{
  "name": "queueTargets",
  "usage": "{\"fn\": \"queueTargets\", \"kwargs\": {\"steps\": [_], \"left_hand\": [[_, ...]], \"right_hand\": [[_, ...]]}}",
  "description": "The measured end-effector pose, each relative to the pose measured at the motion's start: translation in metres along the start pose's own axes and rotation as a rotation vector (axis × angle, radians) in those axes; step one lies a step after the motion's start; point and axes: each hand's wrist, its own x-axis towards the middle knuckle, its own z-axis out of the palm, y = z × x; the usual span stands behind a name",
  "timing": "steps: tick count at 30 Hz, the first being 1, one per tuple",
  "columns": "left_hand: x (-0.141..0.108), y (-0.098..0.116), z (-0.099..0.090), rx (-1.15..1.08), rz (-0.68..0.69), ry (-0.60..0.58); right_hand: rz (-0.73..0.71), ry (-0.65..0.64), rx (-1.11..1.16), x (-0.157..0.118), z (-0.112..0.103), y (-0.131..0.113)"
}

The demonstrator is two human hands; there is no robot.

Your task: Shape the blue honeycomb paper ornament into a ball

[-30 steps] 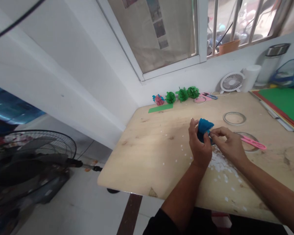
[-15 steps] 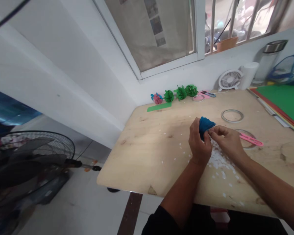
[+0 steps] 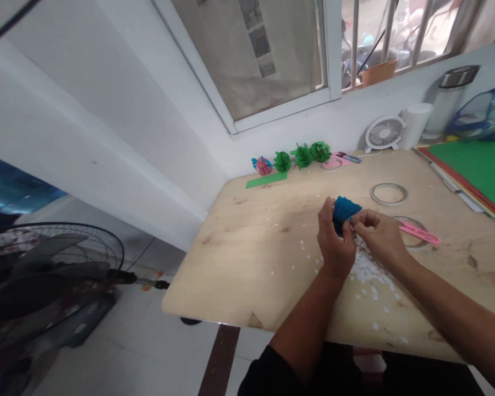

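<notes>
Fingers of my left hand (image 3: 337,242) are wrapped round a blue folded paper piece (image 3: 346,209) with a ragged upper edge, held up over the table. My right hand (image 3: 377,231) has its thumb and forefinger pinched at the paper's lower right edge; the exact spot between the fingertips is too small to make out. Below both hands lie many small white paper scraps (image 3: 371,275). Just right of my right hand, a pink cutter (image 3: 419,232) rests across a roll of tape (image 3: 414,244).
Another tape roll (image 3: 389,194) lies farther back. Along the wall stand three green paper balls (image 3: 303,156), a pink-and-blue one (image 3: 263,165), a green strip (image 3: 266,180), blue snips (image 3: 348,157) and a small white fan (image 3: 384,133). Coloured paper sheets (image 3: 474,168) lie at right.
The view has shifted very slightly. Both hands keep their hold on the blue paper, with only a tiny movement of the right fingers at its edge.
</notes>
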Motion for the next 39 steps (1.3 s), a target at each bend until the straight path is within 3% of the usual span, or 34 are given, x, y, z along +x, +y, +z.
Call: {"fn": "queueTargets", "kwargs": {"steps": [5, 11, 21, 33, 39], "left_hand": [[0.005, 0.005, -0.002, -0.174, -0.289, 0.049], [0.015, 0.007, -0.008, -0.344, -0.492, 0.114], [0.017, 0.002, -0.007, -0.413, -0.602, 0.132], [0.017, 0.002, -0.006, -0.462, -0.673, 0.149], [0.018, 0.003, -0.008, -0.51, -0.69, 0.128]], "right_hand": [[-0.024, 0.032, 0.03, 0.0, -0.002, 0.001], [-0.035, 0.072, 0.024, 0.006, -0.006, 0.01], [-0.157, 0.053, -0.072, 0.005, -0.007, 0.013], [-0.144, 0.081, -0.123, 0.007, -0.007, 0.021], [-0.182, 0.047, -0.082, 0.004, -0.008, 0.012]]}}
